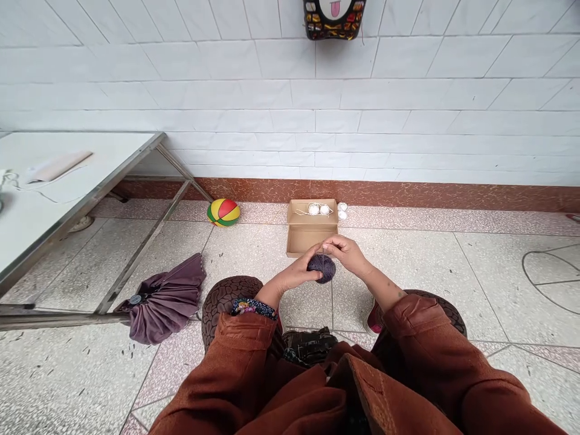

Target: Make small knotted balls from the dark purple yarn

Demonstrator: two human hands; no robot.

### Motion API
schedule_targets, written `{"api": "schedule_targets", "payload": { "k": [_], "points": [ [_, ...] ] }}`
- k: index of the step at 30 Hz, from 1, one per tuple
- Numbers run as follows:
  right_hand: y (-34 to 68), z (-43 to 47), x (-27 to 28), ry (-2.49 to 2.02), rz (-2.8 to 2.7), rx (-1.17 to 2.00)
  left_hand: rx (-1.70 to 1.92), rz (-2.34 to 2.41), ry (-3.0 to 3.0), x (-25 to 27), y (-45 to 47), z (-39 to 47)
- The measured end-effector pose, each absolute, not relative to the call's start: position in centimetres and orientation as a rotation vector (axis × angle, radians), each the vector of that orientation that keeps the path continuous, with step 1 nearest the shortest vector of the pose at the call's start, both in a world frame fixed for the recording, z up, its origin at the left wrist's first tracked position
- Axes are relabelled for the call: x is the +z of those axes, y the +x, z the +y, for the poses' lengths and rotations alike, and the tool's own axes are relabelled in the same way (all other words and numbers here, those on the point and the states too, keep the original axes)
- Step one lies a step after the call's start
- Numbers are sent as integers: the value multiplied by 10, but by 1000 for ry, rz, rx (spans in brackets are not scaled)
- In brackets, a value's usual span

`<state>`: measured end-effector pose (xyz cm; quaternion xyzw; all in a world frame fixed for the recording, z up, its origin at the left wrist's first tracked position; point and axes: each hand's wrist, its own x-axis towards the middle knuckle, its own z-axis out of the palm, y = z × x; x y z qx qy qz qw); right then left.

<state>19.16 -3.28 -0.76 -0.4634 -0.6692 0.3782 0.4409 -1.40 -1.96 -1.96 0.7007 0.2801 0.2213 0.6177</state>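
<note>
A dark purple ball of yarn (322, 269) is held between my knees, above the floor. My left hand (299, 269) is closed around its left side, the thumb lying across the front. My right hand (347, 251) pinches a strand of the yarn at the top of the ball, fingertips close to those of the left. Just beyond both hands an open cardboard box (296, 238) lies on the floor. White balls of yarn (313, 209) rest in its raised lid part, with loose white strands. More white balls (342, 210) sit against the box's right side.
A red, yellow and green ball (223, 212) lies by the wall. To the left stands a metal-framed table (90, 181), with a folded purple umbrella (167, 296) beside its leg. A wire ring (553, 283) is on the floor at right. A patterned bag (334, 27) hangs on the wall.
</note>
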Motion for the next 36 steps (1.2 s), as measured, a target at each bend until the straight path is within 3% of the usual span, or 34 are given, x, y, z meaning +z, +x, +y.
{"api": "schedule_targets", "payload": {
  "k": [11,15,20,27,31,36],
  "points": [
    [185,-24,-45,-1382,-1736,981,786,501,804,-4,-13,-25],
    [180,-31,-44,-1329,-1941,893,930,615,759,-4,-15,-19],
    [178,-44,-28,-1107,-2099,997,1039,905,915,-16,-18,-11],
    [185,-48,0,-1005,-1921,1030,743,1074,1430,-27,-14,-15],
    [189,-40,-1,-1036,-1813,899,567,802,1486,-24,-10,-23],
    [194,-27,-25,-1186,-1723,842,633,525,1224,-13,-11,-30]
  ]
}}
